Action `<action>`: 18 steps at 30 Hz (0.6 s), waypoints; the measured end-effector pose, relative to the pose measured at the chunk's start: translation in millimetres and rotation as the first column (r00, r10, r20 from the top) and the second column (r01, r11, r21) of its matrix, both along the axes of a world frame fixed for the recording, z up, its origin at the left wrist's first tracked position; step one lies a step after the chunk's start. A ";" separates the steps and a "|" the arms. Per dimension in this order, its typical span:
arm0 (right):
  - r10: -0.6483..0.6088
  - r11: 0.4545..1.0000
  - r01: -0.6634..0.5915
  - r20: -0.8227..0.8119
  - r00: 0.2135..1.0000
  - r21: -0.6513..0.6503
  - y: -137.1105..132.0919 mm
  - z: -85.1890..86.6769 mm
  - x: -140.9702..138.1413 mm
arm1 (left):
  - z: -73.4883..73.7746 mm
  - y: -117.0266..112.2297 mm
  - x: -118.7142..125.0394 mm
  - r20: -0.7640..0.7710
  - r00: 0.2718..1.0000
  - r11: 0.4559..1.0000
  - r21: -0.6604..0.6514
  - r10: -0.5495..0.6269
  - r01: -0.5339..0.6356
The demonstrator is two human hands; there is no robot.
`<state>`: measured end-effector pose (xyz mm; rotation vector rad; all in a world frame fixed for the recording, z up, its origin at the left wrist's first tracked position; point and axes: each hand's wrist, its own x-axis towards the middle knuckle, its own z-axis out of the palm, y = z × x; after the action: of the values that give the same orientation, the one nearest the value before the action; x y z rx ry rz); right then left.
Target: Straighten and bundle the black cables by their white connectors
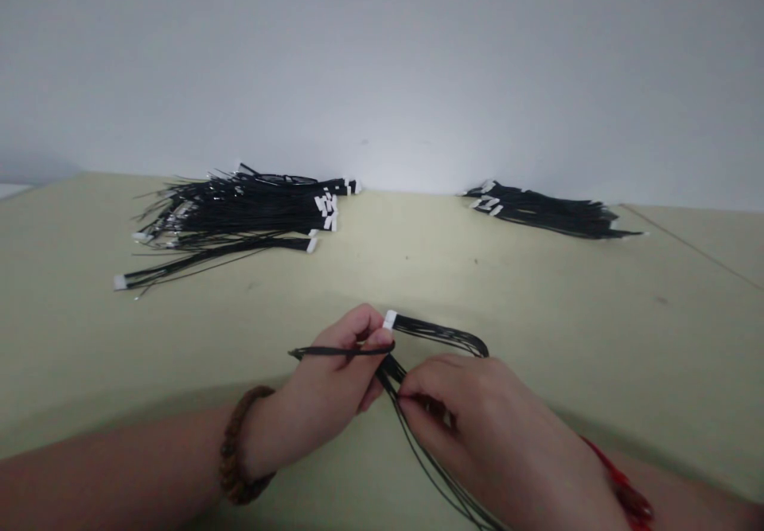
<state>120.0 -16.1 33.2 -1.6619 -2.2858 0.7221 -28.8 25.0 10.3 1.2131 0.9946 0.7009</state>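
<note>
My left hand (346,364) is closed on a black wire harness, pinching it close to a white connector (390,321). From that connector a ribbon of black wires (442,332) runs right and bends down behind my right hand (483,419). A short bundle of black wire (334,351) lies across the left thumb and sticks out to the left. My right hand is closed too, thumb and forefinger pinching the black wires just right of the left fingers. Loose wire ends (442,475) trail below it toward the bottom edge. The exact contact of the right fingertips is partly hidden.
A large pile of black wire harnesses (239,208) with white connectors lies at the back left. One harness (208,258) sits in front of it. At the back right is a smaller stack (549,208). Behind the pale yellow table (387,260) rises a white wall (382,61).
</note>
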 end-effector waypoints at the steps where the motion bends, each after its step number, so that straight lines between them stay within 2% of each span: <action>1: 0.003 1.000 -0.003 -0.007 1.000 0.017 -0.1 -0.2 0.4 | 0.2 0.0 0.2 0.002 1.000 1.000 -0.004 0.002 -0.002; 5: 0.021 0.999 -0.019 -0.039 0.999 0.051 1.1 3.6 3.6 | -1.5 -0.1 0.3 0.012 1.000 1.000 -0.001 -0.006 0.006; 8: -0.005 1.000 0.005 -0.061 0.998 -0.003 5.5 9.2 7.0 | -3.1 -0.2 0.1 0.022 1.000 1.000 -0.022 -0.002 0.002; 10: 0.003 0.990 -0.022 -0.135 0.991 -0.138 10.7 12.9 10.4 | -4.1 -0.3 0.0 0.016 1.000 1.000 -0.031 0.001 0.000; 11: -0.004 0.968 -0.050 -0.211 0.977 -0.247 13.9 14.6 13.0 | -4.5 -0.3 -0.1 0.012 1.000 1.000 -0.030 -0.003 0.003; 12: -0.036 0.922 -0.086 -0.304 0.952 -0.378 17.3 16.4 16.2 | -4.7 -0.3 -0.1 0.006 1.000 1.000 -0.031 -0.004 0.005; 14: -0.154 0.765 -0.214 -0.495 0.855 -0.608 24.4 20.1 25.2 | -4.7 -0.2 0.0 -0.008 1.000 1.000 -0.031 0.006 -0.006; 15: -0.219 0.680 -0.306 -0.584 0.782 -0.666 28.0 22.1 30.7 | -4.2 -0.2 0.2 -0.016 1.000 0.999 -0.029 0.018 -0.018; 16: -0.271 0.625 -0.400 -0.667 0.695 -0.670 31.4 24.0 36.7 | -3.5 -0.3 0.3 -0.023 0.999 0.999 -0.028 0.028 -0.029; 17: -0.304 0.609 -0.474 -0.739 0.601 -0.636 34.7 25.8 42.8 | -2.6 -0.4 0.5 -0.022 0.999 0.999 -0.030 0.035 -0.036; 18: -0.320 0.632 -0.516 -0.801 0.507 -0.579 37.8 27.3 48.7 | -1.6 -0.6 0.6 -0.015 0.999 0.999 -0.033 0.033 -0.034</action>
<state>168.7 21.7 60.5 -0.8465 -1.2960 2.2287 -28.2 24.4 8.7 1.1762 1.0368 0.7002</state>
